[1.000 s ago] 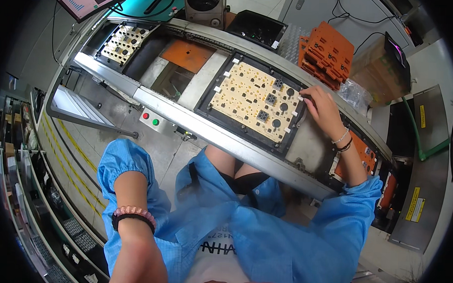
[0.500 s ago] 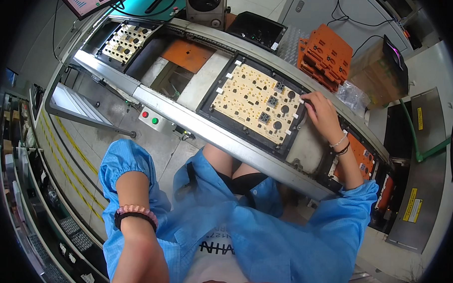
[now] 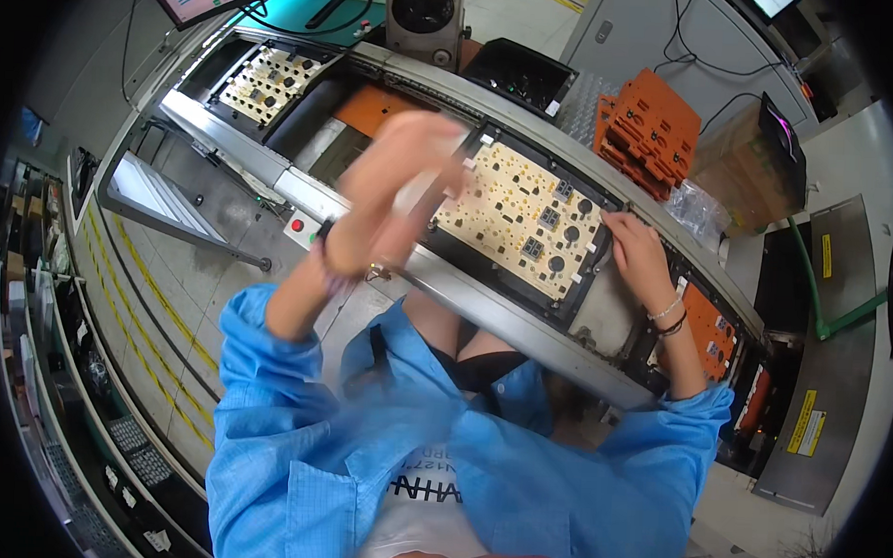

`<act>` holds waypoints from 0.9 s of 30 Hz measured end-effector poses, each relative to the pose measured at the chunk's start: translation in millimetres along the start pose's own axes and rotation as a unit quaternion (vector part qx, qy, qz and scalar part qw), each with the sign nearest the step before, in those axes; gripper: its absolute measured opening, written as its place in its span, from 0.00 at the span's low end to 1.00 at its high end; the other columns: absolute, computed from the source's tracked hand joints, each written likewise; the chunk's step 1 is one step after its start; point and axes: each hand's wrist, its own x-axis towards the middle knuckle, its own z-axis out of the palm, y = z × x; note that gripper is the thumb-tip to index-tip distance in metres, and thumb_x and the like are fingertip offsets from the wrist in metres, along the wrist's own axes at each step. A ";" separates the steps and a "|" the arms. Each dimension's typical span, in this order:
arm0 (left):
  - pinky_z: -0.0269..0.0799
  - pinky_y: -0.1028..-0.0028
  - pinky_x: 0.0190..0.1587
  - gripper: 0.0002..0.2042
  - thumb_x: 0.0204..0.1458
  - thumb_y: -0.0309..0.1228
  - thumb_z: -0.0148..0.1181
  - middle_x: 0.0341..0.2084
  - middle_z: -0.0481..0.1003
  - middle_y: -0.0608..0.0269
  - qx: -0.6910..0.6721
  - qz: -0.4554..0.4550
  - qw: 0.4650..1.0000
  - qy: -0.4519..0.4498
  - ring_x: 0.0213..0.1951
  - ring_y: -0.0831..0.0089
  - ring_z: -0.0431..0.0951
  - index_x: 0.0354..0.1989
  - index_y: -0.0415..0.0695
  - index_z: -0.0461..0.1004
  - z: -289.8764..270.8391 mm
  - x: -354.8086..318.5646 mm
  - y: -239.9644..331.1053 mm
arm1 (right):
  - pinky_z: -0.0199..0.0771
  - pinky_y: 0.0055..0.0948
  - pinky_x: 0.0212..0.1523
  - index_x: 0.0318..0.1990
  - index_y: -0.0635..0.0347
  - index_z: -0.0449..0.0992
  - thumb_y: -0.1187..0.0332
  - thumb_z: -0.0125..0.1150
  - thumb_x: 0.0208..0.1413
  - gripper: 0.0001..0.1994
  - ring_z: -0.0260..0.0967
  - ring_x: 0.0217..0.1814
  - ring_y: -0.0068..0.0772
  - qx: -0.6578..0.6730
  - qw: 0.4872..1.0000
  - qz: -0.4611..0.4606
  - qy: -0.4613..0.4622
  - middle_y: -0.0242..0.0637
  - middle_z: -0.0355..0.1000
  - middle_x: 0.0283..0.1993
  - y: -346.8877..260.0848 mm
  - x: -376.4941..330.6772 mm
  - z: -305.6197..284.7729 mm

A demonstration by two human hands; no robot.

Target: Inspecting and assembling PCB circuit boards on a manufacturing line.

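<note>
Right fingers point(image 3: 620, 231) lie spread, flat on the right edge of the board point(image 3: 522, 221); nothing pinched. Left hand point(image 3: 395, 194) is raised and blurred above the board's left end, fingers loosely curled, maybe on something pale; can't tell. Board sits in a black carrier point(image 3: 467, 265) on the conveyor point(image 3: 524, 326), long axis running along it. Right hand point(image 3: 639, 261) is nearer. A second carrier point(image 3: 262, 76) up the line holds another board.

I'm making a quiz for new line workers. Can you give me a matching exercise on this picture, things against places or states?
Things:
1. left hand
2. right hand
3. orange rack
4. red and green buttons

Places or states:
a. behind the line
b. on the circuit board's right edge
c. raised and blurred
d. on the line's near side

Pairs: 1-c, 2-b, 3-a, 4-d
</note>
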 end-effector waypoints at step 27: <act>0.71 0.60 0.53 0.34 0.66 0.55 0.42 0.66 0.65 0.47 0.055 0.001 0.991 -0.122 0.67 0.54 0.65 0.65 0.34 0.64 159.3 13.8 -108.4 | 0.70 0.46 0.58 0.67 0.63 0.65 0.88 0.47 0.52 0.31 0.68 0.59 0.57 0.016 0.999 0.035 0.010 0.52 0.66 0.63 -47.2 -8.4 -4.3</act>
